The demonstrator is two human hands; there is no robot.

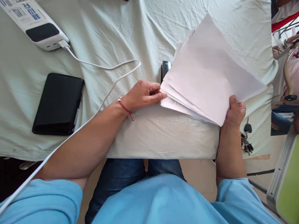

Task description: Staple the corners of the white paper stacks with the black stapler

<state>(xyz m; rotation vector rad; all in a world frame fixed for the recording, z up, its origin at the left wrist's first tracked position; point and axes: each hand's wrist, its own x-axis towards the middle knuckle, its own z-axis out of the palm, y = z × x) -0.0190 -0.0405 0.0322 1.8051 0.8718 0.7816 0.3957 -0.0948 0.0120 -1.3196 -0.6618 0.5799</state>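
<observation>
A stack of white paper sheets (207, 74) is lifted over the cloth-covered table (130, 37). My right hand (235, 112) grips the stack's near right corner, fingers hidden under the sheets. My left hand (143, 95) rests on the cloth, fingers curled, with fingertips pinching the stack's left corner. A red string bracelet is on my left wrist. A black stapler (164, 69) lies on the table, partly hidden behind the papers, just beyond my left hand.
A black case (58, 104) lies at the left. A white power strip (35, 26) sits at the far left with a white cable (105, 67) running across the cloth toward me. Keys (247, 140) hang by the table's right edge.
</observation>
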